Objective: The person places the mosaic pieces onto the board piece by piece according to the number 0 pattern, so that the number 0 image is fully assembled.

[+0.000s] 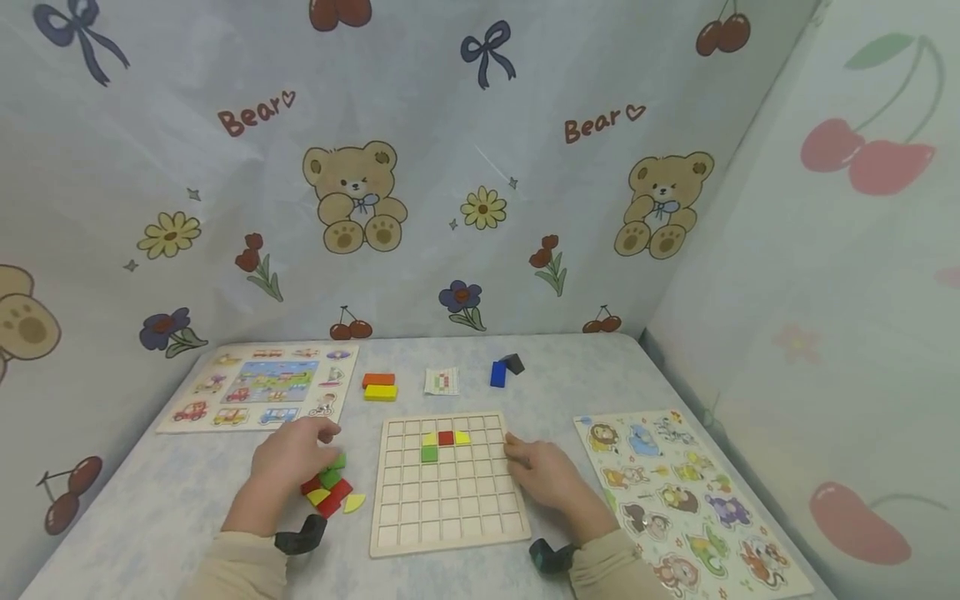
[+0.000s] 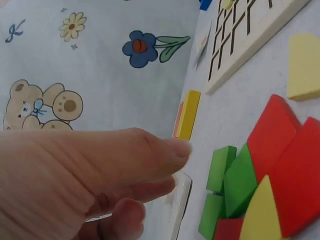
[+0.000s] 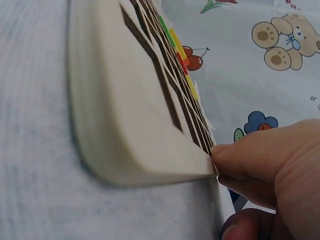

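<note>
Right grip pinches the board at its right edge; blocks lie just beside the left grip, loosely curled and bare

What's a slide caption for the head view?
Left hand near colored blocks, right hand pinching the grid board by its edge.

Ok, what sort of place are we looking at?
Probably a children's tabletop play area, judging by the wooden grid board, the animal puzzle board and the backdrop printed with teddy bears.
</note>
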{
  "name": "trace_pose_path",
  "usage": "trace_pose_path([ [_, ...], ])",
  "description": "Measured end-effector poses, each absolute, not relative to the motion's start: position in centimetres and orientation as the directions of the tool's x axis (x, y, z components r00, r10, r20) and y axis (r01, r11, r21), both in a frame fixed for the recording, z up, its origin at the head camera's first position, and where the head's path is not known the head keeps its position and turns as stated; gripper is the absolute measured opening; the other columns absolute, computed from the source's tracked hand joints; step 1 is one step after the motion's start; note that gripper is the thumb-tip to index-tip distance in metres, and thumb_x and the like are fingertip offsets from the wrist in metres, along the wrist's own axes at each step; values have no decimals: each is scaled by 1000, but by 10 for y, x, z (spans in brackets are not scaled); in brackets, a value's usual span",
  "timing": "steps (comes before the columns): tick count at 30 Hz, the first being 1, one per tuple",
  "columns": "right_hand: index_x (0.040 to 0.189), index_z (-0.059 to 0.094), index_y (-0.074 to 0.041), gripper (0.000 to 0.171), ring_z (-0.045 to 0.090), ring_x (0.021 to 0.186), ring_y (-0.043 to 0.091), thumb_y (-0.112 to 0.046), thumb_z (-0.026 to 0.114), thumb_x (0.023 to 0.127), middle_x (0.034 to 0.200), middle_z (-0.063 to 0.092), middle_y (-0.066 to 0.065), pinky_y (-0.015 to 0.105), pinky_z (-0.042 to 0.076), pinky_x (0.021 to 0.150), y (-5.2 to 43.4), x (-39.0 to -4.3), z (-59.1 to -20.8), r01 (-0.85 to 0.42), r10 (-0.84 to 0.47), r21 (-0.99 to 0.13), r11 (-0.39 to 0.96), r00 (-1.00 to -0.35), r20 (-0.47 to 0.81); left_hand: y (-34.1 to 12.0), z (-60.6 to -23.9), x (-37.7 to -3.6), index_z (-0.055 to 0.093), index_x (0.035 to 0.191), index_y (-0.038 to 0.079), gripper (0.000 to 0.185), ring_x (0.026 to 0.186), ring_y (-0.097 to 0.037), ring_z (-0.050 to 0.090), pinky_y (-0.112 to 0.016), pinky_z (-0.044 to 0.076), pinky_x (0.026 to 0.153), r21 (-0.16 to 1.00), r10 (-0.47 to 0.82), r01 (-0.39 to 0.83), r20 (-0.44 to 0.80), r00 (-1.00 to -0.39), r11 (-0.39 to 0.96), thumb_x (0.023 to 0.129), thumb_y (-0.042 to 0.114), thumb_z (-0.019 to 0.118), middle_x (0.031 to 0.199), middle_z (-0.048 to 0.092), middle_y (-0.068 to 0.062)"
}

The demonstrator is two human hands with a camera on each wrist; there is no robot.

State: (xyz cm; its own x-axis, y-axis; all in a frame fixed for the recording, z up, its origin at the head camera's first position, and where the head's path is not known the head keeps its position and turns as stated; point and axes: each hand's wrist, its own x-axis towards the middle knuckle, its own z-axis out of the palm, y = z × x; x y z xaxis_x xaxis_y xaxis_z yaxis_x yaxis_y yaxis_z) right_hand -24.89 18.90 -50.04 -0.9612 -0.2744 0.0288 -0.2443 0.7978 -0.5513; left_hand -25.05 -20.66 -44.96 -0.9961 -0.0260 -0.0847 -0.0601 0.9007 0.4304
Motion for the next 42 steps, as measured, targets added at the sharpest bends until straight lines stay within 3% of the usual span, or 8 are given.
trace_pose_path([
  [7, 136, 67, -9, 38, 50, 142, 34, -22, 63, 101, 153, 54, 1, 54, 39, 114, 188, -248, -500, -230, -262, -562, 794, -965, 25, -212, -463, -256, 74, 117, 11, 39, 82, -17, 61, -42, 52, 76, 419, -14, -72, -141, -990, 905, 84, 27, 86, 99, 73, -2],
  [21, 138, 65, -8, 39, 48, 143, 33, -22, 62, 102, 155, 52, 2, 53, 39, 115, 185, -247, -498, -227, -268, -572, 788, -963, 12, -206, -477, -262, 75, 119, 12, 40, 81, -15, 62, -40, 52, 74, 408, -5, -34, -70, -997, 912, 86, 32, 84, 107, 76, -3],
  [31, 138, 65, -8, 39, 49, 143, 33, -22, 62, 102, 155, 52, 3, 53, 40, 114, 185, -246, -498, -239, -280, -575, 782, -960, 18, -154, -479, -245, 78, 106, 29, 24, 91, -10, 65, -37, 52, 76, 507, 132, 122, 16, -991, 853, 84, 38, 83, 99, 73, 13],
  [42, 138, 65, -9, 39, 49, 143, 33, -23, 62, 102, 155, 52, 1, 53, 39, 115, 187, -247, -497, -228, -269, -576, 785, -963, 15, -112, -495, -236, 78, 103, 29, 19, 95, -11, 67, -39, 55, 80, 546, 254, 261, 90, -963, 796, 87, 38, 81, 99, 72, 16],
])
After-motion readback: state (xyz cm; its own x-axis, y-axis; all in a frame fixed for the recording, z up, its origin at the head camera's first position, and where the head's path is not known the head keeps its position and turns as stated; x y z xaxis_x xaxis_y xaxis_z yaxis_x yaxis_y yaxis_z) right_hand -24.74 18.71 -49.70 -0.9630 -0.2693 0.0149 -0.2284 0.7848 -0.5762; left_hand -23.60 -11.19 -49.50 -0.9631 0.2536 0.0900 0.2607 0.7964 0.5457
